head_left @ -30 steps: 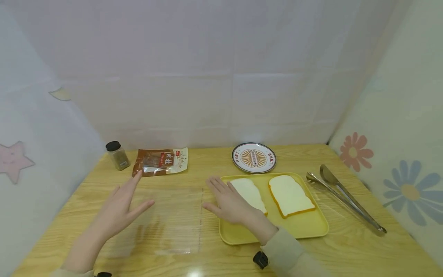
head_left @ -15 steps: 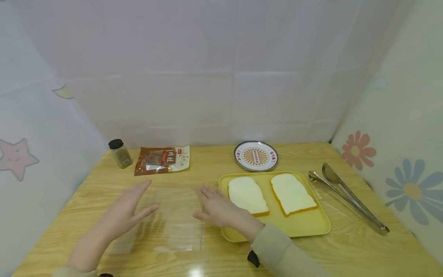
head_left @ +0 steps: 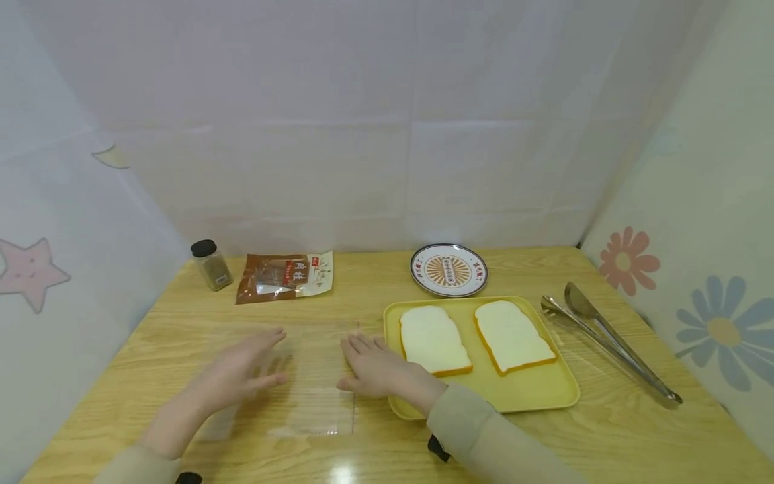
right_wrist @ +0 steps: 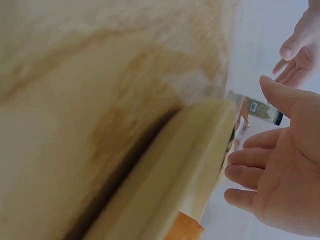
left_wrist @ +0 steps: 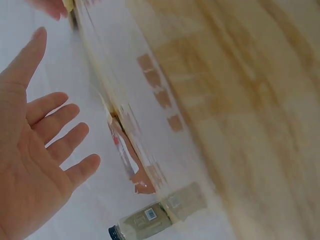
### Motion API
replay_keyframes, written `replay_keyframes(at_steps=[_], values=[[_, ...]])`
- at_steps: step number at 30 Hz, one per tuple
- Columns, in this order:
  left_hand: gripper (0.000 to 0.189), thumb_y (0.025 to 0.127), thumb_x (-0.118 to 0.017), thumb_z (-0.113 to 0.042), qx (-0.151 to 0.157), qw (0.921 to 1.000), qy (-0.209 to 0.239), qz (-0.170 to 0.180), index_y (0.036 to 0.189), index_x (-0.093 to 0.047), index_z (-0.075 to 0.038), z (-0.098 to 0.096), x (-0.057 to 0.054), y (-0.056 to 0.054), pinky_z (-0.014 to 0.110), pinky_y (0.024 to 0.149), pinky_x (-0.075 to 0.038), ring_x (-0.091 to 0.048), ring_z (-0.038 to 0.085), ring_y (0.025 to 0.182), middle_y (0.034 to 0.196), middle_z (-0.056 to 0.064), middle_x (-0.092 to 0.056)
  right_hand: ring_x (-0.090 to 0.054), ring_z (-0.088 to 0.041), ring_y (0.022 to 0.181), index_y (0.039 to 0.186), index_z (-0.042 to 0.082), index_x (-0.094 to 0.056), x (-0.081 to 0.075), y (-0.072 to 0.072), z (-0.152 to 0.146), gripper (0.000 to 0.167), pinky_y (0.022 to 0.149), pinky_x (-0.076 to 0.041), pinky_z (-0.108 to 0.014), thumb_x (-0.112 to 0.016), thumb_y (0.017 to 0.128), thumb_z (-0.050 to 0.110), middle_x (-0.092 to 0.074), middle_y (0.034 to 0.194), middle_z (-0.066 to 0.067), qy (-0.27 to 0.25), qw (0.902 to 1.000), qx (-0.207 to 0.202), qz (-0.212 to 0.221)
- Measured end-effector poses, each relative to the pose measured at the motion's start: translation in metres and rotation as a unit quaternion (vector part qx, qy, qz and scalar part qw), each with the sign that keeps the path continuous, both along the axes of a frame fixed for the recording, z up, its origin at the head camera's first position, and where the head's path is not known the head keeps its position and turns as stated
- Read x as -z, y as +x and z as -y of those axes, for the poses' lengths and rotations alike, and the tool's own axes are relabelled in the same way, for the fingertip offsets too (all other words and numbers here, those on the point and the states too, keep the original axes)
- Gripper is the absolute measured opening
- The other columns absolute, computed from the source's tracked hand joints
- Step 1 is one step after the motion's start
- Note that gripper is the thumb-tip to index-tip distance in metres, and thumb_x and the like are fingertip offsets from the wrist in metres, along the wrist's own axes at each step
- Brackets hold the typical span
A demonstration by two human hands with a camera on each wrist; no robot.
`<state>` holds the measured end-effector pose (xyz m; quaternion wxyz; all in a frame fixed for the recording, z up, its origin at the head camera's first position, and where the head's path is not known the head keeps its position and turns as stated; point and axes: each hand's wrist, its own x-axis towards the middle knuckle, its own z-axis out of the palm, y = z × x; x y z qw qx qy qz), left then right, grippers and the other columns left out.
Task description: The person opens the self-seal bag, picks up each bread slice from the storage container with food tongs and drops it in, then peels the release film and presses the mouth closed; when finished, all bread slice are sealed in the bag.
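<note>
Pink star (head_left: 33,275) and yellow crescent (head_left: 112,157), printed on the left wall cloth. Jar (head_left: 213,265), clear with black lid, standing at the table's far left corner. Left hand (head_left: 237,373), in a beige sleeve, over the left part of the clear sheet; fingers loosely extended and apart, thumb held off from them. Brown and cream packet (head_left: 284,277), flat, beyond that hand and beside the jar. Clear sheet (head_left: 317,400), transparent, flat on the wood-grain table (head_left: 605,444), between and partly beneath the hands; contact cannot be told. Right hand (head_left: 379,368), at the sheet's right edge; fingers extended, close-set, thumb apart; forearm across the tray's near left corner. Yellow tray (head_left: 523,400), right of the sheet, bearing two bread slices (head_left: 434,339) side by side, white with orange crusts. Round plate (head_left: 449,270), sunburst pattern, just behind the tray. Metal tongs (head_left: 613,346), right of the tray, jaws parted. Red flower (head_left: 629,261) and blue flower (head_left: 722,331), on the right wall.
</note>
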<state>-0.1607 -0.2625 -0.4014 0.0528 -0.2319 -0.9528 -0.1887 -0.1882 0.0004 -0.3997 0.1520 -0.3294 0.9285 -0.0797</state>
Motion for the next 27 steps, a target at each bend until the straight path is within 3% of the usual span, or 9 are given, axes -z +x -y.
replay_keyframes(at_steps=[5, 15, 20, 27], values=[[0.070, 0.076, -0.075, -0.042, 0.024, 0.9994, -0.023, 0.005, 0.127, -0.056, 0.001, -0.005, 0.004, -0.004, 0.060, 0.100, -0.041, -0.051, 0.045, 0.119, 0.131, 0.023, -0.054, -0.021, -0.022, 0.145, 0.149, 0.009, -0.025, 0.000, 0.000, 0.001, 0.070, 0.119, -0.021, -0.043, -0.053, 0.094, 0.044, -0.025, 0.155, -0.008, 0.012, 0.9999, -0.005, -0.010], [0.073, 0.076, -0.076, -0.039, 0.048, 0.9975, -0.040, 0.034, 0.127, -0.053, 0.007, -0.010, 0.010, -0.009, 0.057, 0.103, -0.039, -0.049, 0.045, 0.121, 0.132, 0.027, -0.052, -0.022, -0.022, 0.145, 0.149, 0.009, -0.025, 0.005, 0.001, 0.003, 0.075, 0.119, -0.022, -0.044, -0.053, 0.092, 0.049, -0.023, 0.156, -0.008, 0.045, 0.9989, -0.007, -0.007], [0.069, 0.076, -0.077, -0.034, 0.048, 0.9964, -0.036, 0.060, 0.127, -0.053, 0.005, -0.011, 0.011, -0.010, 0.057, 0.104, -0.038, -0.047, 0.045, 0.124, 0.135, 0.026, -0.049, -0.018, -0.021, 0.146, 0.150, 0.009, -0.021, 0.005, 0.002, 0.005, 0.078, 0.120, -0.021, -0.044, -0.053, 0.092, 0.050, -0.018, 0.157, -0.007, 0.067, 0.9977, 0.000, 0.004], [0.065, 0.077, -0.076, -0.032, 0.033, 0.9944, -0.035, 0.094, 0.125, -0.055, 0.006, -0.012, 0.009, -0.012, 0.052, 0.100, -0.045, -0.055, 0.040, 0.117, 0.128, 0.023, -0.057, -0.014, -0.019, 0.147, 0.151, 0.010, -0.019, -0.001, 0.004, 0.006, 0.077, 0.121, -0.018, -0.042, -0.050, 0.092, 0.050, -0.013, 0.159, -0.005, 0.091, 0.9954, 0.013, 0.024]])
